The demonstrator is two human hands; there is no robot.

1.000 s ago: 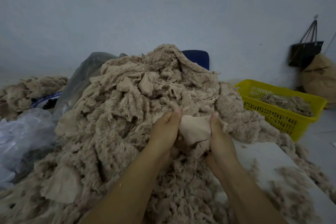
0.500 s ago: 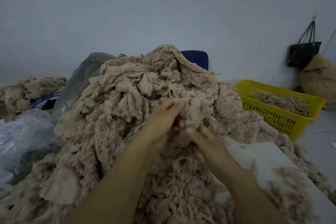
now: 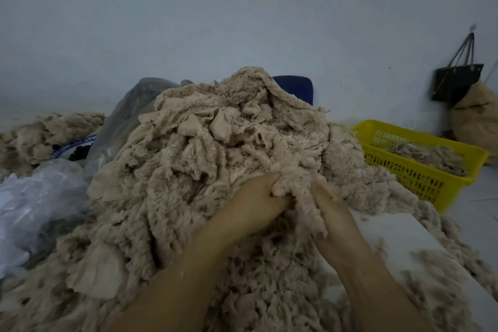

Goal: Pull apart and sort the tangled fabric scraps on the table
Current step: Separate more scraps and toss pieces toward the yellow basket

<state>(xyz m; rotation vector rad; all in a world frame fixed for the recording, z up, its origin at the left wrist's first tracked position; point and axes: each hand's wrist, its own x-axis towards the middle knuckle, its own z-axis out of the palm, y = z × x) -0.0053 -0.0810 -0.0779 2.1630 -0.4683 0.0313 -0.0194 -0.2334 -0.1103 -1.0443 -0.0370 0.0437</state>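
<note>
Both hands at the near face of the heap [image 3: 204, 164], which sprawls across most of the table [image 3: 398, 234]. Left hand [image 3: 253, 205] has its fingers curled round one end of a fleece scrap [image 3: 292, 187]. Right hand [image 3: 331, 213] is just beside it on the other end. Its fingertips are buried in the pile, so I read it as a pinch but can't vouch for how deep the hold goes. The scrap sits between my hands, low on the heap's front slope, with its upper edge running into the tangle above. To do this well, I should keep the two holds close together on the same piece and draw them apart sideways rather than straight up. The fibres should then shear loose instead of dragging the whole slope down. Short tugs, and a re-grip nearer the snag if it resists. The material looks soft and loosely matted, so it should stretch before it frees, and I should expect lint. The yellow basket [image 3: 409, 172] to my right holds similar scraps and is likely where this one goes. Main risk is an avalanche onto the bare patch of table.
</note>
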